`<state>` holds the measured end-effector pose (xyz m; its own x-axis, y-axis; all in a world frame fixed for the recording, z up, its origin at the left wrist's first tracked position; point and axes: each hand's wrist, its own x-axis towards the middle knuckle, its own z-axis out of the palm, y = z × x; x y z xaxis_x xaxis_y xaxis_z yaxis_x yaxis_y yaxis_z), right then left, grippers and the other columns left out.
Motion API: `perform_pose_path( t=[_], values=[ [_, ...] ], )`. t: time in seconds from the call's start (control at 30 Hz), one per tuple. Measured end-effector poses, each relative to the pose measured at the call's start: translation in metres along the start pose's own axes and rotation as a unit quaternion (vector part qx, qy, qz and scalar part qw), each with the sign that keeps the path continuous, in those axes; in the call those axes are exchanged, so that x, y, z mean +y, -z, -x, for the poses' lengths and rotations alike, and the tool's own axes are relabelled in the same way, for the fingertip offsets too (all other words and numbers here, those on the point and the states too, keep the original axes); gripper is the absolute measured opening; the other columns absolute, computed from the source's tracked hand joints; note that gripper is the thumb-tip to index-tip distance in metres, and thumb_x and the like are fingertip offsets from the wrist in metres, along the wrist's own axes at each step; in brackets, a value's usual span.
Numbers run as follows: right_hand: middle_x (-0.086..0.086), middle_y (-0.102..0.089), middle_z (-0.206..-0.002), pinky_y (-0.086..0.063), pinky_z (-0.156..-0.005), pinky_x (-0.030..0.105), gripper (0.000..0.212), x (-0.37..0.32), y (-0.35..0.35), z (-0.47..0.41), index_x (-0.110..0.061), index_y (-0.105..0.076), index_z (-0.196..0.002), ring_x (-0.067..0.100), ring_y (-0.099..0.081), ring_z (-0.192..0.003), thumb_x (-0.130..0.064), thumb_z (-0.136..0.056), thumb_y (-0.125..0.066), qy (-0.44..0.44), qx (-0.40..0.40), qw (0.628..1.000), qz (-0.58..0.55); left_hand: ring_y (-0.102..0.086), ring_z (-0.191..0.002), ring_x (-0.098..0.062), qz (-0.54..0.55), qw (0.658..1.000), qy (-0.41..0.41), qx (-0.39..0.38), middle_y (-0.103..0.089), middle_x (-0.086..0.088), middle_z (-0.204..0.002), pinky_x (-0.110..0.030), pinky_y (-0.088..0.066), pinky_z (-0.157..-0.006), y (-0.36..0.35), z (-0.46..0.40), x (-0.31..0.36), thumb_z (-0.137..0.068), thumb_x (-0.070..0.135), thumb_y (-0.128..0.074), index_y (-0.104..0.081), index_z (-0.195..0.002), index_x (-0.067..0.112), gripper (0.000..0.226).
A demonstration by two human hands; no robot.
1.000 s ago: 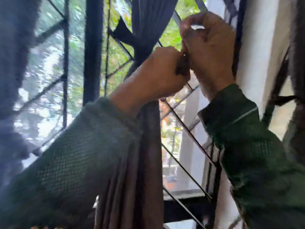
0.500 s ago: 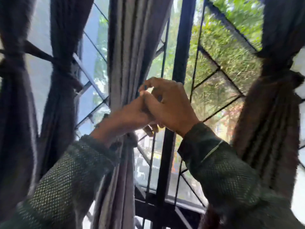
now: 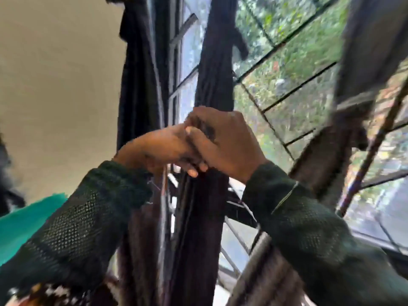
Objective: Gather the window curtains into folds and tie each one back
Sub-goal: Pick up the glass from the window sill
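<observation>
Both hands meet at centre frame: left hand [image 3: 161, 146] and right hand [image 3: 223, 144] pinch something dark round the gathered curtain [image 3: 198, 217]. Tying underway; next, cinch it snug.

Barred window grille [image 3: 287, 100] carrying the curtains — dark gathered curtain [image 3: 217, 80] hanging against its bars, another dark curtain [image 3: 139, 85] just left, beside the beige wall [image 3: 55, 85]

dark curtain [image 3: 212, 85], green mesh sleeves [image 3: 77, 221]
</observation>
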<state>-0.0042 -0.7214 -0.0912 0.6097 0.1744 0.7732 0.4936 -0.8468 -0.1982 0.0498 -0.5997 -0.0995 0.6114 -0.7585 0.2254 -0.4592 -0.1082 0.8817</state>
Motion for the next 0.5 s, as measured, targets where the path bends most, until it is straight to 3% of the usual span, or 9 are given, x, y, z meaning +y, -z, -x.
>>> perform_pose_path(
  t=[0.07, 0.2, 0.33, 0.4, 0.5],
  values=[
    [-0.005, -0.062, -0.069, -0.052, -0.067, 0.039, 0.02, -0.002, -0.034, 0.003, -0.024, -0.064, -0.093, 0.022, -0.06, -0.066, -0.031, -0.079, -0.052, -0.044, -0.025, 0.998, -0.049, -0.06, -0.05, -0.008, 0.016, 1.0, 0.023, 0.011, -0.063, -0.001, -0.053, -0.02, -0.052, -0.049, 0.02, 0.014, -0.03, -0.078, -0.022, -0.05, -0.063, -0.063, 0.007, 0.035],
    [-0.011, -0.055, -0.071, -0.045, -0.06, 0.017, 0.014, -0.008, -0.109, 0.018, -0.02, -0.062, -0.094, 0.0, -0.05, -0.057, -0.012, -0.083, -0.059, -0.133, -0.082, 0.978, -0.139, -0.061, -0.061, -0.01, 0.045, 0.993, 0.1, 0.032, -0.065, 0.001, -0.062, -0.022, -0.055, -0.055, 0.049, 0.041, -0.099, -0.084, -0.005, -0.055, -0.067, -0.074, 0.014, 0.025],
    [-0.011, -0.049, -0.06, -0.034, -0.055, 0.015, 0.018, 0.013, -0.173, 0.054, -0.016, -0.053, -0.076, -0.003, -0.049, -0.054, 0.002, -0.078, -0.054, -0.281, -0.01, 0.949, -0.139, -0.063, -0.075, -0.012, 0.055, 0.979, 0.199, 0.008, -0.068, 0.002, -0.084, -0.026, -0.055, -0.059, 0.048, 0.05, -0.158, -0.089, 0.002, -0.054, -0.059, -0.11, 0.018, 0.026],
    [-0.001, -0.057, -0.074, -0.036, -0.063, 0.018, 0.017, 0.032, -0.191, 0.076, -0.009, -0.057, -0.086, 0.005, -0.056, -0.069, 0.004, -0.077, -0.053, -0.333, -0.024, 0.937, -0.106, -0.063, -0.079, -0.011, 0.056, 0.972, 0.23, 0.003, -0.064, -0.004, -0.099, -0.026, -0.055, -0.06, 0.039, 0.049, -0.18, -0.09, 0.005, -0.055, -0.05, -0.124, 0.017, 0.036],
    [0.014, -0.053, -0.117, -0.038, -0.091, 0.03, 0.036, 0.064, -0.205, 0.118, -0.003, -0.049, -0.117, 0.029, -0.052, -0.11, -0.001, -0.081, -0.053, -0.325, -0.207, 0.921, 0.051, -0.061, -0.081, -0.01, 0.072, 0.964, 0.254, -0.03, -0.06, 0.0, -0.098, -0.025, -0.053, -0.061, 0.017, 0.044, -0.206, -0.091, 0.007, -0.055, -0.042, -0.134, 0.016, 0.046]
  ],
)
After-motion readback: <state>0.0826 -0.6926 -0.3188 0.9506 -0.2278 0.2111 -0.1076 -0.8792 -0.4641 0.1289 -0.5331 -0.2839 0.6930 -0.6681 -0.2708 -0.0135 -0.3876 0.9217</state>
